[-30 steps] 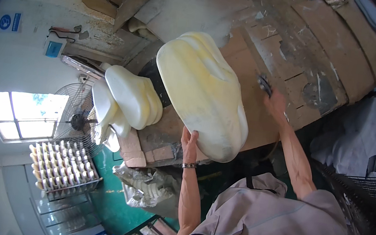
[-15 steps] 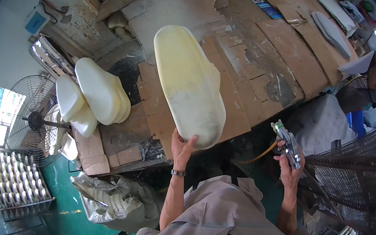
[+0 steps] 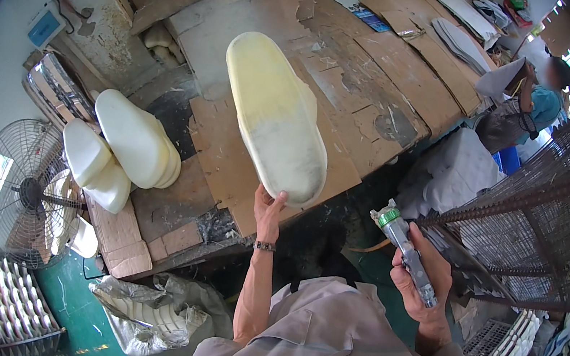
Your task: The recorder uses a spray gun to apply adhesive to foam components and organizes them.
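My left hand grips the near end of a long cream-coloured foam sole blank and holds it up over the cardboard-covered workbench. My right hand is closed around a grey pneumatic hand tool with a green collar, held low and to the right of the bench, away from the blank. A wristband sits on my left wrist.
Several similar white blanks are stacked at the bench's left end, beside a standing fan. A wire cage rack stands to the right. A plastic bag of parts lies on the green floor. Another person works at far right.
My right hand came off the bench with the tool and dropped low to the right. The view swung, and the blank in my left hand now stands more upright over the bench.
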Demonstrator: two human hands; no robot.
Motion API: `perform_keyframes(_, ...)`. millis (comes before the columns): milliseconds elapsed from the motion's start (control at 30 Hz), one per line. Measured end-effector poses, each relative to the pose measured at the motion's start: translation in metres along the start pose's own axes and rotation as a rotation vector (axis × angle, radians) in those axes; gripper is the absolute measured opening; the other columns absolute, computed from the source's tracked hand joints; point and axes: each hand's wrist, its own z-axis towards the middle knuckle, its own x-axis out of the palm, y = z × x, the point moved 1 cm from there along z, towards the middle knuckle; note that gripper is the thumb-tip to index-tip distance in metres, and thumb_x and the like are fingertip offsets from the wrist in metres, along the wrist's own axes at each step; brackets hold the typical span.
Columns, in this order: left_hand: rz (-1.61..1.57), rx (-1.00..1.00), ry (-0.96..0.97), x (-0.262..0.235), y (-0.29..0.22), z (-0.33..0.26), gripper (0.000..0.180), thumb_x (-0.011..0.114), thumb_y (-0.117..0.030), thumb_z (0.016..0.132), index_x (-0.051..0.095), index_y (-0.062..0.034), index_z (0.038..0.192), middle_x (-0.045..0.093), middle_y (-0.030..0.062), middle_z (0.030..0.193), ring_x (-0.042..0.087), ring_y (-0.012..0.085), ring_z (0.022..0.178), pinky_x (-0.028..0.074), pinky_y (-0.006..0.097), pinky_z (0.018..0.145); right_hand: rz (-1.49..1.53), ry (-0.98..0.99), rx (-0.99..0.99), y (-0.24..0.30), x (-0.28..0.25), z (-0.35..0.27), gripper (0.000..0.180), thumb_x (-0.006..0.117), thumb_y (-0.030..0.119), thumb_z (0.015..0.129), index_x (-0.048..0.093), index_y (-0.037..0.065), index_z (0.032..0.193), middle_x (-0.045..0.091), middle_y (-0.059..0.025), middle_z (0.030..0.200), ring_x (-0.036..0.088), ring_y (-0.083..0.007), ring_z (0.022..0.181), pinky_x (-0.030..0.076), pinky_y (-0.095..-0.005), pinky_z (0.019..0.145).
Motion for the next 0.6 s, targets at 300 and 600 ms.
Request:
perform_keyframes(300, -0.094, -0.018, 0.012, -0.006, 0.015, -0.008, 0.054, 0.071, -0.016, 0.096, 0.047, -0.0011, 0.141, 0.065, 0.0101, 0.122, 0.065, 0.0207, 0.108, 0.056, 0.038, 0.093, -0.051, 0.088, -0.072, 0.009, -0.019, -0.013, 0.050, 0.073, 0.014, 0.088, 0.059, -0.014, 0.126, 0.069, -0.0170, 0.093, 0.068, -0.0203, 0.076, 0.054, -0.0312, 0.072)
perform_keyframes(600, -0.268, -0.043, 0.036, -0.008, 0.029, -0.018, 0.043, 0.062, -0.010, 0.101, 0.047, 0.0017, 0.139, 0.064, 0.0110, 0.122, 0.067, 0.0220, 0.107, 0.057, 0.040, 0.097, -0.104, -0.012, -0.044, 0.004, -0.039, -0.032, 0.046, 0.072, 0.009, 0.086, 0.059, -0.014, 0.124, 0.068, -0.0186, 0.093, 0.068, -0.0245, 0.076, 0.054, -0.0327, 0.073)
